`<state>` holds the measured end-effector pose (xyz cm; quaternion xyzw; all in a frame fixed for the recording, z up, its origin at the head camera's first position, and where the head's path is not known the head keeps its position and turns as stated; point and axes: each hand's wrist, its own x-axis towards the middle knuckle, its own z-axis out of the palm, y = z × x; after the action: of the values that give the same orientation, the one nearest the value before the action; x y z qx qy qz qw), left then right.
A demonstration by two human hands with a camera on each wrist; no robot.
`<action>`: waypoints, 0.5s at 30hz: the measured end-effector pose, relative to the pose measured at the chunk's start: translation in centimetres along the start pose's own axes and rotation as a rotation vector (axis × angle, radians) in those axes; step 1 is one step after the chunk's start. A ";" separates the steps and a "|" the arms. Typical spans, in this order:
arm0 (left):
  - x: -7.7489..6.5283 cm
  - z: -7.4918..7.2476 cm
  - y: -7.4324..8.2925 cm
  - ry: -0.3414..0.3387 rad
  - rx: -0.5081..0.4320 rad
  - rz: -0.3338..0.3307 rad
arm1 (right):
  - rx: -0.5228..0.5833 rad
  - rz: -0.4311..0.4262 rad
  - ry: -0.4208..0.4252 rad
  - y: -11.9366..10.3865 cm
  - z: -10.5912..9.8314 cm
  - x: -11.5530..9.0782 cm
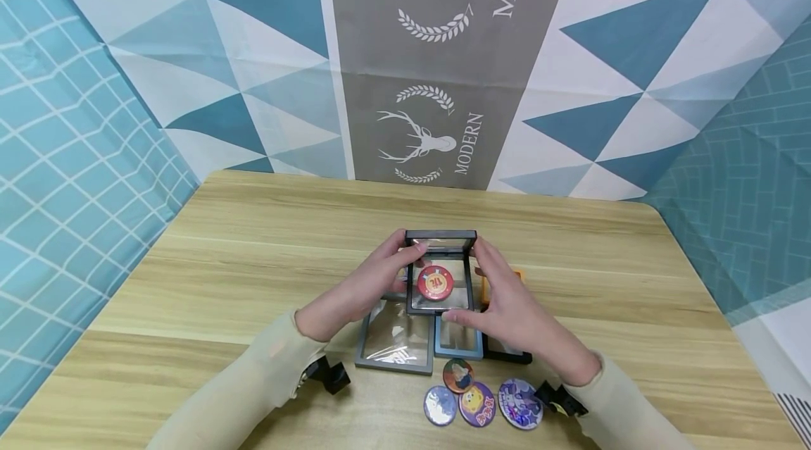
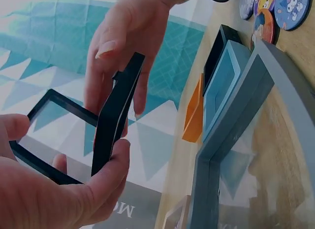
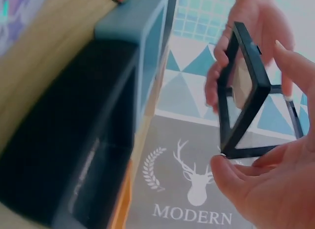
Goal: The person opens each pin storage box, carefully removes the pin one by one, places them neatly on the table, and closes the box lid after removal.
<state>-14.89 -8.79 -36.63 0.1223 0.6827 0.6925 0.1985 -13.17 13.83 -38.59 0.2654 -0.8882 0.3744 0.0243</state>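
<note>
A small black display frame (image 1: 440, 234) with clear film panes is held up over the table, its two halves hinged apart. On the film of the near half lies a round red badge (image 1: 435, 283) with yellow markings. My left hand (image 1: 364, 284) grips the frame's left side, its thumb reaching the raised half. At the right side, my right hand (image 1: 516, 309) holds the frame between the thumb near the lower corner and fingers at the upper part. The left wrist view shows the frame (image 2: 118, 108) unfolded at an angle, with the badge out of sight.
Under the hands lie a large grey frame (image 1: 424, 367), a light blue frame (image 1: 457, 353), another black frame (image 1: 516, 357) and an orange frame (image 1: 521, 275). Nearer the front edge are several round badges, among them a purple one (image 1: 521, 403) and an orange-green one (image 1: 458, 375).
</note>
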 end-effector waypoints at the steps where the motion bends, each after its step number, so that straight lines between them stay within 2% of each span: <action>1: 0.0 0.0 0.0 0.003 -0.001 -0.005 | -0.008 0.006 0.011 0.0 -0.1 0.0; 4: 0.0 0.0 -0.1 0.002 -0.006 -0.023 | 0.012 -0.023 0.119 -0.1 -0.4 -0.1; 7: 0.1 0.1 -0.3 -0.005 0.009 -0.041 | 0.012 -0.089 0.290 -0.3 -0.6 -0.1; 9: 0.1 0.1 -0.4 -0.018 0.024 -0.052 | -0.015 -0.147 0.348 -0.4 -0.7 -0.2; 11: 0.1 0.2 -0.5 -0.028 0.042 -0.061 | -0.072 -0.197 0.332 -0.5 -0.5 -0.3; 15: 0.1 0.4 -0.5 -0.056 0.048 -0.066 | -0.182 -0.277 0.180 -0.7 0.0 -0.4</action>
<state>-14.69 -8.38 -37.15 0.1238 0.6971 0.6652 0.2372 -12.51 13.62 -38.22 0.3474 -0.8675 0.3078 0.1788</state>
